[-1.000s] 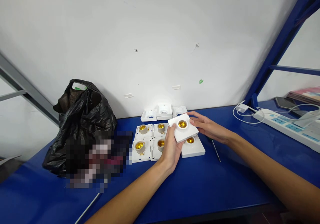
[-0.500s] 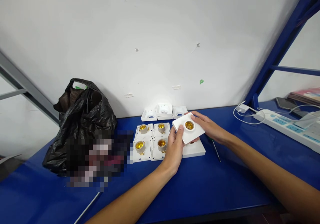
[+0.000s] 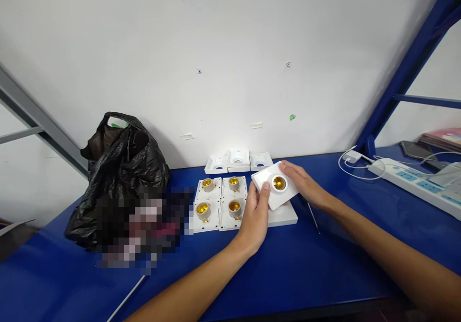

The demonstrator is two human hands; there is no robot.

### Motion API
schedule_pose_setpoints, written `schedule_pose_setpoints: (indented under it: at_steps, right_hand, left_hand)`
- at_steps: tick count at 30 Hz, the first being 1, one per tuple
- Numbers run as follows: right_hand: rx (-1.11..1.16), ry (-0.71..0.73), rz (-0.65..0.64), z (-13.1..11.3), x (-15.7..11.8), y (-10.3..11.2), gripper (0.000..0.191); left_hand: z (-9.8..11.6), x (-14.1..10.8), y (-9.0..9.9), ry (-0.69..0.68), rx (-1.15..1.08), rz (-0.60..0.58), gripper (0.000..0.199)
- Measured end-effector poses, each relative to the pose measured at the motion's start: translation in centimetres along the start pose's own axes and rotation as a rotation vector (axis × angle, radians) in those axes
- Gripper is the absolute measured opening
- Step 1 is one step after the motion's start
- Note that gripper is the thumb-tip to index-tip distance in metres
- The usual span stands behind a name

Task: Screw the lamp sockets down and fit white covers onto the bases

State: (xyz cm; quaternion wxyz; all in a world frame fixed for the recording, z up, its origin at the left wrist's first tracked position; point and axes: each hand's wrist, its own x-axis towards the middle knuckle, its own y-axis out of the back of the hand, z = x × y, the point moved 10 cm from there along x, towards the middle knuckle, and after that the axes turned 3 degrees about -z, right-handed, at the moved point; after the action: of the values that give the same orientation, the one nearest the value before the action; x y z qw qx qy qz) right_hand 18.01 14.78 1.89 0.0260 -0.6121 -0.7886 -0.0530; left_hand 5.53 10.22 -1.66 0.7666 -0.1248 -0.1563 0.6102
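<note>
Between both hands I hold a square white lamp socket (image 3: 275,198), tilted, its round brass-lined hole facing up towards me. My left hand (image 3: 253,216) grips its left side with the thumb on the top face. At the upper right edge my right hand (image 3: 302,184) is closed round it, thumb near the hole. Beneath it lies another white square piece (image 3: 286,215), partly covered. To the left, several open socket bases (image 3: 211,222) with brass-lined holders lie in a block. Square white covers (image 3: 238,158) with round holes stand behind them by the wall.
A screwdriver (image 3: 314,218) lies right of the sockets on the blue table (image 3: 324,274). A white power strip (image 3: 414,178) with a charger (image 3: 352,156) and cables is at the right. A black plastic bag (image 3: 122,178) stands left, beside a blurred patch.
The held lamp socket has turned a little and shifted slightly right in the picture, both hands moving with it. The view itself has shifted slightly.
</note>
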Motion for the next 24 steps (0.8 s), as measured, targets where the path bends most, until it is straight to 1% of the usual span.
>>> schedule_pose_setpoints:
  at_steps: [7, 11, 16, 20, 24]
  right_hand:
    - [-0.048, 0.024, 0.034, -0.5, -0.2, 0.2, 0.051]
    - [-0.053, 0.043, 0.044, -0.7, -0.3, 0.2, 0.050]
    - [-0.033, 0.061, 0.037, -0.7, -0.5, 0.3, 0.045]
    - [-0.071, 0.142, 0.044, -1.5, -0.6, 0.5, 0.043]
    - [-0.097, 0.178, 0.054, -1.9, -0.6, 0.7, 0.041]
  left_hand:
    - [0.8, -0.3, -0.6, -0.047, -0.004, -0.039, 0.039]
    - [1.1, -0.4, -0.9, -0.047, -0.016, -0.058, 0.038]
    - [1.3, -0.6, -1.6, -0.024, -0.073, -0.090, 0.045]
    - [1.1, -0.7, -2.3, 0.009, -0.060, -0.125, 0.053]
    - [1.5, -0.8, -2.3, -0.030, -0.011, -0.124, 0.049]
